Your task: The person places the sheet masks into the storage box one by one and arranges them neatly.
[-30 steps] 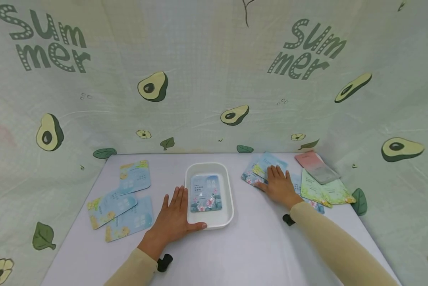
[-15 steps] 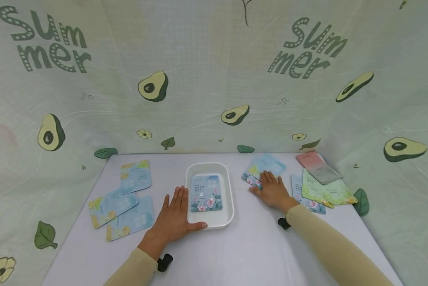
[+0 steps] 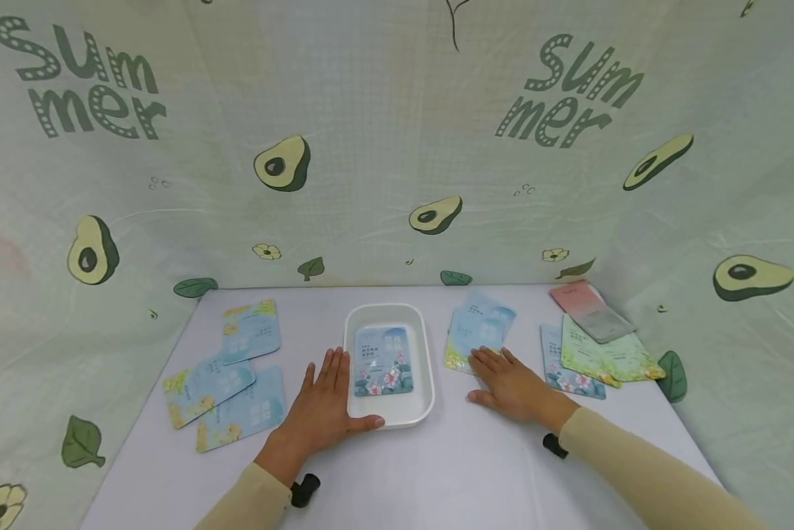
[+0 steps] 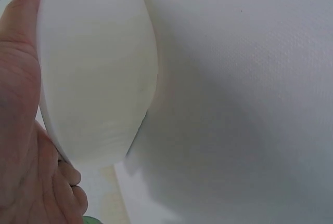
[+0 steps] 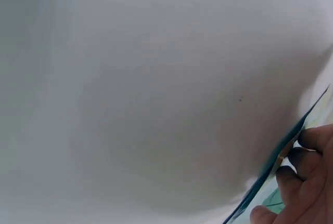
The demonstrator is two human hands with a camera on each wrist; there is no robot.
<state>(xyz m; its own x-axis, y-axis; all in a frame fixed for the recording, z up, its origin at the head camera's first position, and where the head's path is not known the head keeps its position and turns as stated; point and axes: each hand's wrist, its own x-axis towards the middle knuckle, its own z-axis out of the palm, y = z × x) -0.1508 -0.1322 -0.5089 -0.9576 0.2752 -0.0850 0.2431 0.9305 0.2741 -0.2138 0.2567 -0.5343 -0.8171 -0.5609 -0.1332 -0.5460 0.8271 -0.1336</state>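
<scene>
A white tray (image 3: 426, 383) holds one flat blue sachet with pink lotus flowers (image 3: 381, 361), which looks like a sheet mask packet. My left hand (image 3: 320, 405) lies along the tray's left side, fingers straight, thumb across the near corner; the left wrist view shows it against the tray's outer wall (image 4: 99, 68). To the right of the tray, my right hand (image 3: 513, 383) rests its fingertips on the near edge of a blue packet with yellow flowers (image 3: 470, 338). Another blue packet (image 3: 496, 313) lies partly beneath that one. A packet's thin edge (image 5: 276, 156) meets those fingers in the right wrist view.
Several blue packets (image 3: 238, 397) lie spread at the left, some overlapping. Farther right are another lotus packet (image 3: 563, 361), green packets (image 3: 609, 353) and a pink-and-grey packet (image 3: 589, 309). A printed cloth (image 3: 370, 147) hangs behind the white table (image 3: 450, 478).
My right hand has drawn back toward me, and the yellow-flowered packet beneath it has turned and slid left and nearer. The left hand and tray stay put.
</scene>
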